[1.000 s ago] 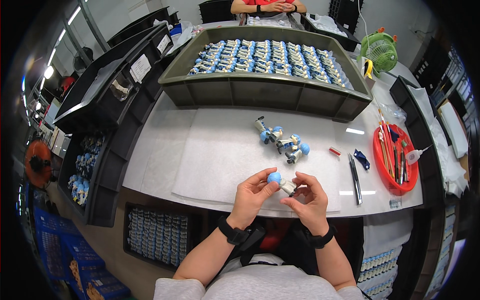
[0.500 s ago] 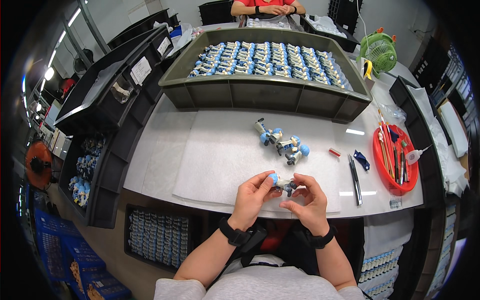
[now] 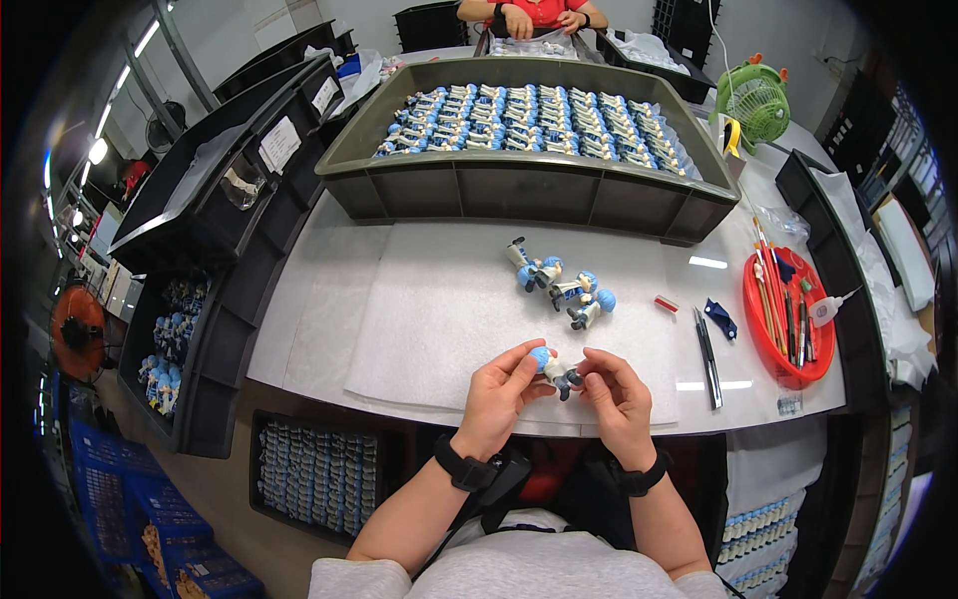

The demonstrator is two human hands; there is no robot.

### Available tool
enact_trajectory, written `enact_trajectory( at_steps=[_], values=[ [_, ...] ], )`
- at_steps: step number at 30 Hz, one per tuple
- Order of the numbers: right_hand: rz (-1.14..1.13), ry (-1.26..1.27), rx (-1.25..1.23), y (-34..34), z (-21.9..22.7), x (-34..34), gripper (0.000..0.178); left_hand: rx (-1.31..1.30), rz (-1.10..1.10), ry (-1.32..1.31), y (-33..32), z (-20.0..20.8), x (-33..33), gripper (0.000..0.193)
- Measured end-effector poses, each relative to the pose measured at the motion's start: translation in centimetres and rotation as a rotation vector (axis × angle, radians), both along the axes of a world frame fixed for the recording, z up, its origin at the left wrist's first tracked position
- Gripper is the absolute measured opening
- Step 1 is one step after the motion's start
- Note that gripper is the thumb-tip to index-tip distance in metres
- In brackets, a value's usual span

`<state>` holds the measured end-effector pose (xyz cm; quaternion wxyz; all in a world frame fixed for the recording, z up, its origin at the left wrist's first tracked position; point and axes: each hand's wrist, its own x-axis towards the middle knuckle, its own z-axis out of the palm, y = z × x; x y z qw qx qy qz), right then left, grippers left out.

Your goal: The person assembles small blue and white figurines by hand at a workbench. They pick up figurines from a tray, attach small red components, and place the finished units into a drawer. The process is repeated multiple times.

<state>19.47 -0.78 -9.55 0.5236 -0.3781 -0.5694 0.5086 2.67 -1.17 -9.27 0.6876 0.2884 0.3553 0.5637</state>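
Note:
Between my hands, low over the white sheet [image 3: 429, 329], is a small figurine [image 3: 555, 370] with light blue hair, a whitish body and dark shoes. My left hand [image 3: 502, 391] grips it at the head end, thumb and fingers around it. At the shoe end, the thumb and fingertips of my right hand [image 3: 617, 401] close on the figurine's feet. Beyond my hands lie several similar loose figurines; one figurine [image 3: 593, 308] rests nearest my right hand, and another figurine [image 3: 521, 264] lies farther off to the left.
A large grey-green bin [image 3: 519, 190] full of rowed figurines stands across the table. At right are a red basket [image 3: 788, 374] of brushes and pens, a black pen [image 3: 710, 361] and a green fan [image 3: 755, 105]. Black crates [image 3: 239, 290] line the left. A person [image 3: 534, 15] works opposite.
The figurine in my hands has turned, its shoes now pointing more toward me. My right thumb has come in toward the fingers at its feet. The person opposite has moved a hand.

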Motion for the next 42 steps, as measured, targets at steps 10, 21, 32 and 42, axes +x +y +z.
enact_trajectory(
  at_steps=[10, 21, 32, 42],
  values=[
    [0.046, -0.01, -0.033, -0.1, 0.1, -0.1, 0.026, 0.204, 0.017, 0.022, -0.6, -0.7, -0.4, 0.035],
    [-0.029, -0.188, 0.135, 0.0, 0.4, 0.0, 0.026, 0.197, 0.039, 0.076, -0.7, -0.4, -0.2, 0.034],
    [-0.789, 0.16, 0.276, -6.0, 1.8, 18.8, 0.027, 0.12, 0.111, 0.312, -1.0, -0.2, 0.6, 0.022],
    [-1.822, -0.616, -0.354, -21.8, -13.9, 47.3, 0.027, 0.142, 0.111, 0.4, -0.8, -0.3, 0.5, 0.021]
  ],
)
